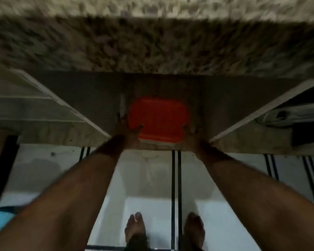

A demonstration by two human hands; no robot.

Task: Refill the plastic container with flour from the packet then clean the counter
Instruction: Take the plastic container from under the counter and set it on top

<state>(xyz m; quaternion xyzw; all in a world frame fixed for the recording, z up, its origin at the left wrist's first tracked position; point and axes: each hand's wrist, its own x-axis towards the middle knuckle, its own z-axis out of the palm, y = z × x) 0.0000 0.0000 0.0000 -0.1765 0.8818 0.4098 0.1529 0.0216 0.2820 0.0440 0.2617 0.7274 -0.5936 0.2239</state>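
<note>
Gripping square red-lidded container [159,119], left hand [127,130], right hand [192,134].

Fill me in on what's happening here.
A person stands barefoot at a speckled stone counter, looking down into the open space beneath it. Both hands are on a container with an orange lid sitting on the shelf there: the left hand at its left side, the right hand at its right. The lid is on. The picture is blurred, and no flour packet is in view.
</note>
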